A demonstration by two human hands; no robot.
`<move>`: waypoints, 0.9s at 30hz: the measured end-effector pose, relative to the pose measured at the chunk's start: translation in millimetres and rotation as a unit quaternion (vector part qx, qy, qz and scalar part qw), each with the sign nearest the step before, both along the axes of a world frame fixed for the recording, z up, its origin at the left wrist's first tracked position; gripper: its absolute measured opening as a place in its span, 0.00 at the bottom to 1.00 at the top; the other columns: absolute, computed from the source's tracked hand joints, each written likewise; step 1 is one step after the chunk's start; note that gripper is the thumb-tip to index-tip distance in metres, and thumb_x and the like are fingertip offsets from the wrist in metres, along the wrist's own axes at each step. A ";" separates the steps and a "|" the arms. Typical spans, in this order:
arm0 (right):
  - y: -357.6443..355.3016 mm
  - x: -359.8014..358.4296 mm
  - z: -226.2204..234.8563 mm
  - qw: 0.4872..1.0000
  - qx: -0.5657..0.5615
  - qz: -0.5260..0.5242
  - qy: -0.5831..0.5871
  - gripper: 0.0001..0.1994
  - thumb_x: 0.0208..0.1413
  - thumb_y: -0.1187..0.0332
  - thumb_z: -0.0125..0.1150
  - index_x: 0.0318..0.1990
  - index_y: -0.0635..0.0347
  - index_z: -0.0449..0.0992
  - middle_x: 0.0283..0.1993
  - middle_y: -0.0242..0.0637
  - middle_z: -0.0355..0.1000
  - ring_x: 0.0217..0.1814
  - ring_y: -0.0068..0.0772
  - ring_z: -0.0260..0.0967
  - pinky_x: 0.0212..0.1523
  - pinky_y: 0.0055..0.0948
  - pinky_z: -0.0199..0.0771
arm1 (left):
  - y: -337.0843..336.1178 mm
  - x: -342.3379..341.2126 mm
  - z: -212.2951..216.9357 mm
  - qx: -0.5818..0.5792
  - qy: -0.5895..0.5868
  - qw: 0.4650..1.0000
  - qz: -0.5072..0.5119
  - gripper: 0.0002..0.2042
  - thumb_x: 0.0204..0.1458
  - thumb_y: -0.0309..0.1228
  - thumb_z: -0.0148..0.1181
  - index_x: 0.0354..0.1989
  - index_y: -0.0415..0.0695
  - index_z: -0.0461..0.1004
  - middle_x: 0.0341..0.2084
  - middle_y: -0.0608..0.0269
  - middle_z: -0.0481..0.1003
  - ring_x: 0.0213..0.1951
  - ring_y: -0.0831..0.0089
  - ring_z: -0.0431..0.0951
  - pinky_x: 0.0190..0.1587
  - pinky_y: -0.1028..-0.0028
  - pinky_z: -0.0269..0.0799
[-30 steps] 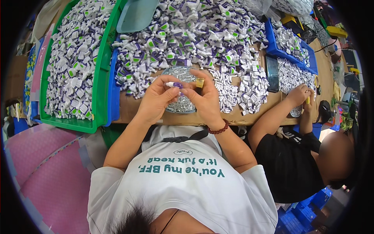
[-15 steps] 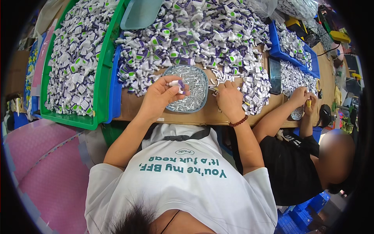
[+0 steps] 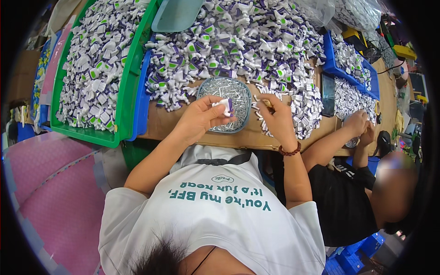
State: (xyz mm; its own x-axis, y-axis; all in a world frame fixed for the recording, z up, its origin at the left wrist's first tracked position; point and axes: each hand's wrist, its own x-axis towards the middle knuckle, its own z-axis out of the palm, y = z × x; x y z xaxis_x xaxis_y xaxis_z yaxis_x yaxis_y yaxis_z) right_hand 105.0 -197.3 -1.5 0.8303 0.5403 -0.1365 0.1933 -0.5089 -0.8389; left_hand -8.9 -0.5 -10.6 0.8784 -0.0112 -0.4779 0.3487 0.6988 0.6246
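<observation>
A worker's left hand (image 3: 199, 120) pinches a small white-and-purple plastic part (image 3: 226, 106) between thumb and fingertips, holding it over the near-left rim of a round blue dish (image 3: 248, 98) filled with thin metal pins (image 3: 224, 89). The part sits at about 2 o'clock from the palm, with the dish centre just beyond it in the same direction. The right hand (image 3: 276, 120), at 3 o'clock from the dish, has its fingers curled down into loose white parts (image 3: 300, 117) on the brown tabletop (image 3: 160, 123); whether it grips one cannot be told. A beaded bracelet (image 3: 290, 150) circles that wrist. Both forearms rise from the lower edge, elbows out, converging on the dish. A large heap of white, purple and green parts (image 3: 238, 41) lies at 12 o'clock from the dish, and a green tray (image 3: 130, 82) of more parts stands at 9 o'clock. At 3 o'clock, a second person's hands (image 3: 360, 126) meet over the table's edge.
</observation>
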 end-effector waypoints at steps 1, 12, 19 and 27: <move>5.2 -3.9 4.7 0.998 0.042 0.013 0.055 0.10 0.51 0.72 0.59 0.42 0.60 0.74 0.32 0.37 0.74 0.32 0.20 0.70 0.34 0.18 0.68 | -0.3 0.6 0.0 -0.015 -0.003 1.000 -0.008 0.09 0.57 0.28 0.50 0.43 0.38 0.66 0.36 0.55 0.73 0.39 0.67 0.77 0.40 0.78 0.76; 21.9 -18.2 -0.1 0.966 0.190 0.054 0.165 0.06 0.51 0.74 0.59 0.36 0.66 0.74 0.31 0.31 0.74 0.32 0.17 0.68 0.35 0.17 0.68 | -0.3 -0.6 -0.4 -0.031 -0.006 0.999 -0.014 0.09 0.55 0.24 0.51 0.43 0.35 0.66 0.37 0.53 0.73 0.38 0.65 0.77 0.40 0.78 0.76; 21.7 -21.8 -5.3 0.966 0.209 0.066 0.138 0.04 0.50 0.75 0.60 0.34 0.65 0.75 0.30 0.31 0.74 0.30 0.16 0.67 0.31 0.17 0.67 | 1.6 -2.0 -5.8 -0.135 0.008 0.991 -0.021 0.09 0.55 0.27 0.51 0.41 0.36 0.67 0.34 0.54 0.74 0.35 0.67 0.78 0.36 0.82 0.77; 22.2 -25.3 -3.4 0.973 0.182 0.130 -0.050 0.04 0.46 0.76 0.61 0.32 0.61 0.76 0.28 0.37 0.73 0.28 0.31 0.70 0.29 0.25 0.68 | 5.2 -1.8 -8.0 -0.143 0.022 0.989 -0.034 0.09 0.54 0.26 0.52 0.42 0.36 0.68 0.34 0.55 0.74 0.35 0.68 0.78 0.37 0.82 0.78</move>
State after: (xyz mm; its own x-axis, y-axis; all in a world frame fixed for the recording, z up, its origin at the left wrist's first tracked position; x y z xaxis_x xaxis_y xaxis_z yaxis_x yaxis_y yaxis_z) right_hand 79.7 -175.0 -4.8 0.6590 0.7310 0.1773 0.3653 -0.1051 -0.9249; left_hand -10.7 4.7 -18.6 0.8489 -0.2102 -0.4850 0.4239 0.8189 0.3870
